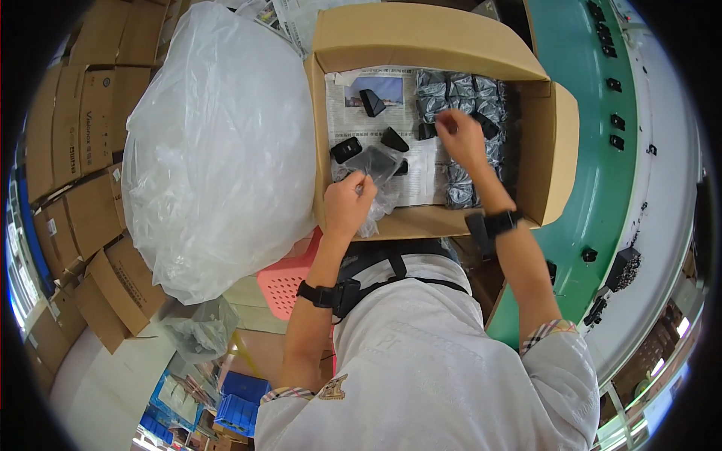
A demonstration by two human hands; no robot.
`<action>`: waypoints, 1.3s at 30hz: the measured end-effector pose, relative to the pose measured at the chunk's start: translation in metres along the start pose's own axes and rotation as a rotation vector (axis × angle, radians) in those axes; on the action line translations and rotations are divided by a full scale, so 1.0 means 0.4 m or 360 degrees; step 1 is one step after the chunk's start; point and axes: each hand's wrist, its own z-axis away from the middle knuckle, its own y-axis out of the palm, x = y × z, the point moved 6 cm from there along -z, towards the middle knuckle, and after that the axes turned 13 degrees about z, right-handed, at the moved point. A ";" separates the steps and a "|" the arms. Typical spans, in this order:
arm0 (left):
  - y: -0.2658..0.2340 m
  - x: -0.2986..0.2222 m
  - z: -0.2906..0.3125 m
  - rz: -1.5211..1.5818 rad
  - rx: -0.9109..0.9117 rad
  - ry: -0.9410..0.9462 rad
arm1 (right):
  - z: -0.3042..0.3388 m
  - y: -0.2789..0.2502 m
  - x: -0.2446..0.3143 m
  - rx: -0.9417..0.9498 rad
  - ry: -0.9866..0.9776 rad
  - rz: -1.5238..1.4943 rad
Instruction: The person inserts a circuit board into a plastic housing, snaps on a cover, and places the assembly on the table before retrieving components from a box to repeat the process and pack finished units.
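Note:
My left hand [349,203] is closed in a pinch on a clear plastic bag [380,164] at the near left of an open cardboard box [421,224]. My right hand [462,140] is over the box's right half, its fingers curled together; anything in them is too small or hidden to make out. Beside it are black parts [486,125] and rows of plastic-wrapped black pieces [461,174]. Loose black parts lie on newspaper [402,139] in the left half: an angular one [371,103], a wedge-shaped one [393,140] and a rounded one [346,150].
A large heap of translucent plastic bags [218,158] bulges against the box's left side. Below it is a pink perforated basket [284,279]. Stacked cartons [90,128] stand farther left. On the right runs a green belt [575,150] with small black parts.

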 end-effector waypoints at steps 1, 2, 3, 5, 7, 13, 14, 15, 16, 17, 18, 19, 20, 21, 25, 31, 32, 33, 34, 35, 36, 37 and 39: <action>0.008 -0.024 0.001 -0.0174 -0.0068 0.0093 | -0.039 -0.002 0.019 -0.0179 -0.0254 0.0271; -0.028 -0.083 0.024 -0.0362 -0.0191 0.0230 | -0.065 -0.025 0.109 -0.0407 -0.0558 0.0531; -0.025 -0.094 0.020 -0.0362 -0.0189 0.0245 | -0.103 -0.004 0.120 -0.0422 -0.0555 0.0534; -0.016 -0.129 0.023 -0.0342 -0.0391 0.0462 | -0.154 0.126 0.093 0.0024 -0.0630 0.1317; 0.006 -0.064 0.002 -0.0310 -0.0333 0.0313 | -0.174 0.194 0.040 0.0182 -0.0517 0.1553; -0.042 -0.035 0.025 -0.0054 -0.0427 0.0513 | -0.168 0.129 0.055 -0.0144 -0.0537 0.1199; -0.063 -0.048 0.031 0.0081 -0.0495 0.0601 | -0.161 0.091 0.058 -0.0218 -0.0474 0.1019; -0.110 -0.041 0.050 0.0040 -0.0559 0.0616 | -0.138 0.050 0.127 -0.0289 -0.0427 0.0615; -0.117 -0.018 0.048 0.0144 -0.0545 0.0474 | -0.099 -0.016 0.159 -0.0358 -0.0354 0.0241; -0.081 -0.018 0.023 0.0289 -0.0487 0.0364 | -0.072 -0.038 0.123 -0.0371 -0.0419 0.0371; -0.065 -0.024 0.013 0.0304 -0.0496 0.0412 | -0.043 -0.033 0.098 -0.0369 -0.0492 0.0485; -0.052 0.008 0.003 0.0318 -0.0379 0.0190 | -0.017 -0.029 0.090 -0.0213 -0.0415 0.0368; -0.041 0.027 -0.012 0.0330 -0.0274 -0.0021 | -0.007 -0.026 0.093 -0.0063 -0.0356 0.0251; -0.023 0.011 -0.025 0.0339 -0.0273 0.0041 | 0.002 -0.045 0.084 -0.0163 -0.0246 0.0079; 0.049 -0.074 -0.043 0.0291 -0.0213 0.0277 | 0.105 -0.059 0.133 -0.0172 -0.0236 -0.0243; 0.128 0.001 -0.073 -0.0119 0.0230 0.0355 | 0.199 -0.015 0.213 0.0334 -0.0158 -0.0956; 0.127 0.001 -0.074 -0.0192 0.0255 0.0350 | 0.202 -0.012 0.212 0.0308 -0.0217 -0.0748; 0.116 -0.022 -0.069 -0.0192 0.0244 0.0373 | 0.204 -0.005 0.211 0.0429 -0.0226 -0.0676; 0.101 -0.043 -0.060 -0.0220 0.0222 0.0368 | 0.204 0.015 0.194 0.0552 -0.0228 -0.0605; 0.091 -0.055 -0.056 -0.0247 0.0200 0.0359 | 0.202 0.027 0.180 0.0541 -0.0237 -0.0600; 0.083 -0.045 -0.050 -0.0244 0.0170 0.0363 | 0.199 0.064 0.164 0.0697 -0.0159 -0.0792; 0.094 -0.034 -0.040 -0.0343 0.0283 0.0479 | 0.187 0.090 0.155 0.0853 -0.0069 -0.0981; 0.106 -0.029 -0.019 -0.0475 0.0386 0.0573 | 0.137 0.103 0.144 0.0889 -0.0223 -0.0864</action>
